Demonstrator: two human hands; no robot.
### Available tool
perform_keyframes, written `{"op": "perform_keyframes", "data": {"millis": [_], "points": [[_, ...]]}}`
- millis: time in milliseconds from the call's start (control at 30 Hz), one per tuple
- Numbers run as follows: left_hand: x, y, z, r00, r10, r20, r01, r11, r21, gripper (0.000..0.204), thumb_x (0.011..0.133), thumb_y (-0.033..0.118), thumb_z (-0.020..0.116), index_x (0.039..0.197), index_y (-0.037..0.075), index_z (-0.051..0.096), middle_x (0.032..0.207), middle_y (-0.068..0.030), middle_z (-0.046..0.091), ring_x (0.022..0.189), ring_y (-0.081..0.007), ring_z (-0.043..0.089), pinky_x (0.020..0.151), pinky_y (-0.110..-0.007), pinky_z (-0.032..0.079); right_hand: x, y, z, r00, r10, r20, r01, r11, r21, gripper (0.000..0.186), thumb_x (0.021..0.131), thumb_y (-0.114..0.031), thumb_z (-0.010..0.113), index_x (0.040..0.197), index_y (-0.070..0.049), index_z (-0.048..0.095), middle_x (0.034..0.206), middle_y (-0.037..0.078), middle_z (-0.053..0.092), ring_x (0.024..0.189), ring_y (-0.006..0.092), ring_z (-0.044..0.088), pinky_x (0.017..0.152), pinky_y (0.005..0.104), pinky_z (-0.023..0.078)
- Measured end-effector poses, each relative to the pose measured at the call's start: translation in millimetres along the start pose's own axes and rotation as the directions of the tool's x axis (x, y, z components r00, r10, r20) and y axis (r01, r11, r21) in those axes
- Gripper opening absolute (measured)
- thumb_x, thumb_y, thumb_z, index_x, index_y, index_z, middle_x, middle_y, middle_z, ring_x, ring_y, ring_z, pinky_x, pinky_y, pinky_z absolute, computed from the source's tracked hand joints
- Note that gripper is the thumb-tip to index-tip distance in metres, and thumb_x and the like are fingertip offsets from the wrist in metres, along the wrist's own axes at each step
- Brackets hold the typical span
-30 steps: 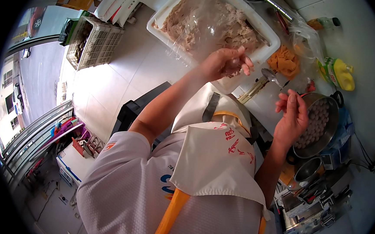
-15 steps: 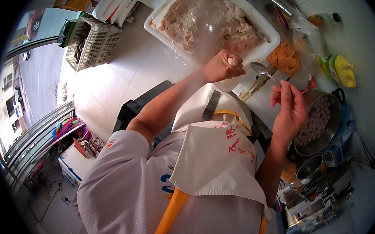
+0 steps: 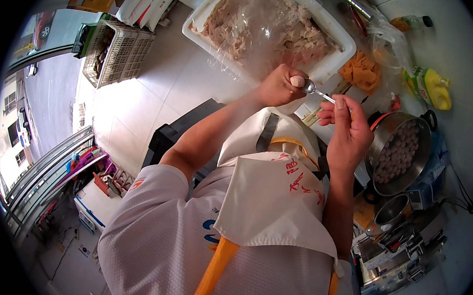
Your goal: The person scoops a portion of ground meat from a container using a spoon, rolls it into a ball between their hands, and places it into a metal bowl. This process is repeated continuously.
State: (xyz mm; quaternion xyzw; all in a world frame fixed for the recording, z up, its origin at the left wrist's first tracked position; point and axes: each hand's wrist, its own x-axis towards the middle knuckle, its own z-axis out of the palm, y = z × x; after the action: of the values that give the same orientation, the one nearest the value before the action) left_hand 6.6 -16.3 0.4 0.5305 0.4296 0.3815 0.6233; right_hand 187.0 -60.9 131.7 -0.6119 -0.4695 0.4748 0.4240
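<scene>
- A small pinkish ball of paste point(image 3: 297, 81) bulges from the top of the left hand point(image 3: 281, 86), at the thumb side; that grip is curled into a fist, apparently with more paste inside, though the fingers hide it.
- The ball is likely light, soft and sticky; a hard pinch would dent or smear it, so it is best taken from beneath, where it joins the fist.
- The spoon point(image 3: 309, 87) is in the right hand point(image 3: 347, 130), whose grip pinches the handle between thumb and fingers; its bowl sits right by the ball, and I cannot tell whether they touch.
- Thin, stiff and smooth, the metal handle could turn if the fingers are greasy; holding it toward its end, as here, leaves the bowl free.
- Beyond the left hand, a white tray point(image 3: 348, 52) holds a mass of paste point(image 3: 237, 21), probably heavy and clinging, partly under clear film.
- To the right, a steel pot point(image 3: 418, 170) holds many pale balls point(image 3: 398, 150), which look smooth, probably slippery, and easily squashed.
</scene>
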Motion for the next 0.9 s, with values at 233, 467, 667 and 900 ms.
{"op": "perform_keyframes", "data": {"millis": [233,467,667,900], "points": [[1,-3,4,1.0,0.002,-0.028,0.001,0.995,0.103,0.014,0.08,0.0,0.073,0.074,0.0,0.06,0.066,-0.0055,0.053,0.065,-0.0132,0.046,0.062,-0.035,0.044,-2,8,9,0.992,0.124,-0.036,-0.118,0.981,0.151,0.024,0.109,-0.016,0.061,0.112,0.008,0.068,0.09,0.016,0.075,0.072,0.0188,0.073,0.066,0.031,0.061],[9,-16,10,0.997,0.08,-0.025,-0.074,0.98,0.186,0.017,0.08,0.005,0.075,0.08,-0.001,0.059,0.071,-0.0157,0.057,0.067,-0.0195,0.054,0.067,-0.039,0.049,4,40,-6,0.904,0.422,0.073,-0.395,0.757,0.52,0.024,0.106,-0.016,0.064,0.113,0.007,0.068,0.093,0.017,0.076,0.074,0.0226,0.073,0.071,0.0333,0.06],[11,1,4,1.0,-0.01,0.021,0.002,0.939,0.345,0.026,0.091,0.016,0.081,0.083,0.003,0.06,0.079,-0.0014,0.054,0.075,-0.0129,0.051,0.069,-0.033,0.044,-15,23,-87,0.958,0.279,-0.073,-0.167,0.745,0.645,0.026,0.106,-0.019,0.065,0.119,0.004,0.068,0.095,0.016,0.076,0.074,0.0198,0.07,0.072,0.0325,0.054],[19,6,5,0.983,0.14,0.115,-0.181,0.773,0.608,0.019,0.091,0.011,0.075,0.096,0.001,0.06,0.09,-0.0139,0.062,0.086,-0.0303,0.064,0.076,-0.042,0.052,-45,59,-214,0.75,-0.11,-0.652,-0.067,0.968,-0.24,0.028,0.11,-0.016,0.058,0.126,0.005,0.069,0.104,0.016,0.078,0.085,0.0195,0.074,0.078,0.0322,0.061]]}}
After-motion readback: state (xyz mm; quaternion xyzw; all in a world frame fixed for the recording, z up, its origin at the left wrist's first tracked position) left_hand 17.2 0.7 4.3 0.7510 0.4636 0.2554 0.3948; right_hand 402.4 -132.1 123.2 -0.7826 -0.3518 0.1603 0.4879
